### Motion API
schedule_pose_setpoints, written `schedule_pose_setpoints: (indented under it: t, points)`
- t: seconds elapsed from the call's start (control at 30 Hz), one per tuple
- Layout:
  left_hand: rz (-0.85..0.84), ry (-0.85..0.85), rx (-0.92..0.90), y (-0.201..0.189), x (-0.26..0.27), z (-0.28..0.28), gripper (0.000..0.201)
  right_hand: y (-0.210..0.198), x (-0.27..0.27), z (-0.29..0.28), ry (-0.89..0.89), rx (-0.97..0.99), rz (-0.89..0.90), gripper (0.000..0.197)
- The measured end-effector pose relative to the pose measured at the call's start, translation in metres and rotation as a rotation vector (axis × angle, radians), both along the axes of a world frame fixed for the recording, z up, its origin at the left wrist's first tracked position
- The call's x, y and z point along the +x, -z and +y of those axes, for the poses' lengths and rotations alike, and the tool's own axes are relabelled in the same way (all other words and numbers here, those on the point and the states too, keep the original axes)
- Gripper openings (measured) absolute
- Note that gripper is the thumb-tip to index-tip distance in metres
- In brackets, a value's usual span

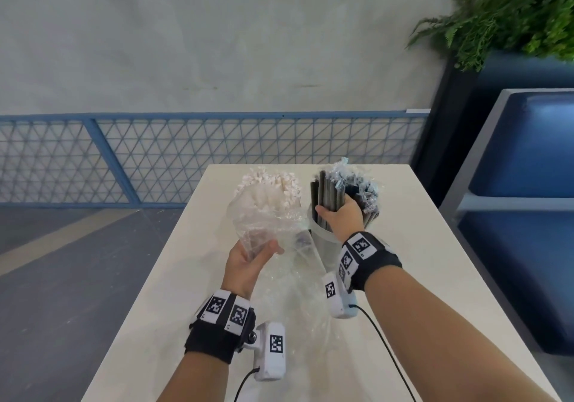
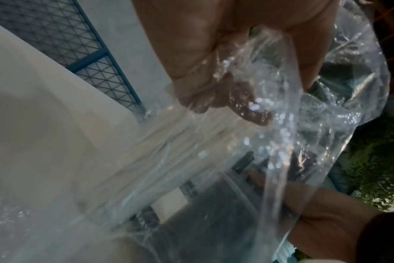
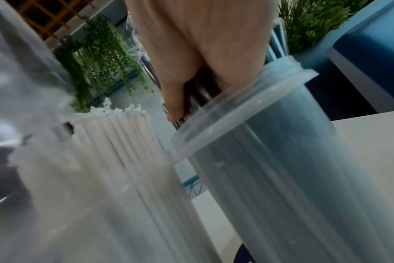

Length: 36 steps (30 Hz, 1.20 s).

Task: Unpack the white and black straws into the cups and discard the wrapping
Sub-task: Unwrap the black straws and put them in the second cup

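Right hand [image 1: 340, 215], centre frame: you clamp the black straws [image 1: 329, 195] upright, seating them in the right cup [image 3: 270, 160] | left hand [image 1: 253, 258] pinches the clear wrapping [image 1: 264, 218], likely clearing it for discard | white straws [image 3: 115, 131]: right wrist view shows them already standing in the left cup [image 3: 146, 195], veiled overhead.

— What's carrying it all?

— A cream table [image 1: 388, 246], narrow, far edge toward the blue mesh railing.

— What stands on it?

— Two clear plastic cups near the far edge, side by side. The left cup [image 3: 128, 204] holds white straws, the right cup [image 1: 323, 240] black ones.

— Anything else?

— Crumpled clear wrapping [image 1: 298, 302] lies mid-table, nearer than the cups.
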<state>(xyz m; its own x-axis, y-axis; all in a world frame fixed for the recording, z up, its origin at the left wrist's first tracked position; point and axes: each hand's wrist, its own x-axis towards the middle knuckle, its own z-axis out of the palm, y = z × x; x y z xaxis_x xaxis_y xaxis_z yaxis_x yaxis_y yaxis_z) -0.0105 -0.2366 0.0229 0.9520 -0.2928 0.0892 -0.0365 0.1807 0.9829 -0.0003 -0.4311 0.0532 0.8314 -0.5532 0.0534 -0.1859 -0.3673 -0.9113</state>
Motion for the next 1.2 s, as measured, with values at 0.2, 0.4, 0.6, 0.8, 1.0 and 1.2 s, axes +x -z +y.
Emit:
schedule_pose_setpoints:
  t: [0.2, 0.4, 0.6, 0.8, 1.0, 1.2]
  points:
    - [0.012, -0.105, -0.029, 0.003, 0.0, 0.019, 0.061, 0.004, -0.02, 0.005, -0.097, -0.053, -0.136, 0.079]
    - [0.127, -0.177, -0.121, 0.01, -0.011, 0.026, 0.079, 0.03, -0.084, 0.028, -0.01, -0.203, -0.556, 0.051]
    - [0.221, -0.181, -0.147, 0.02, -0.02, 0.019, 0.065, 0.077, -0.115, 0.03, -0.177, 0.691, 0.186, 0.062]
    - [0.233, -0.173, -0.025, 0.03, -0.031, 0.016, 0.059, 0.082, -0.119, 0.017, -0.164, 0.959, 0.144, 0.052]
    - [-0.259, -0.681, 0.529, 0.033, -0.033, 0.041, 0.106, 0.09, -0.126, 0.011, -0.115, 0.746, 0.063, 0.039]
    - [-0.462, -0.452, 0.803, 0.022, -0.039, 0.053, 0.054, 0.09, -0.123, 0.015, -0.128, 0.657, 0.048, 0.038]
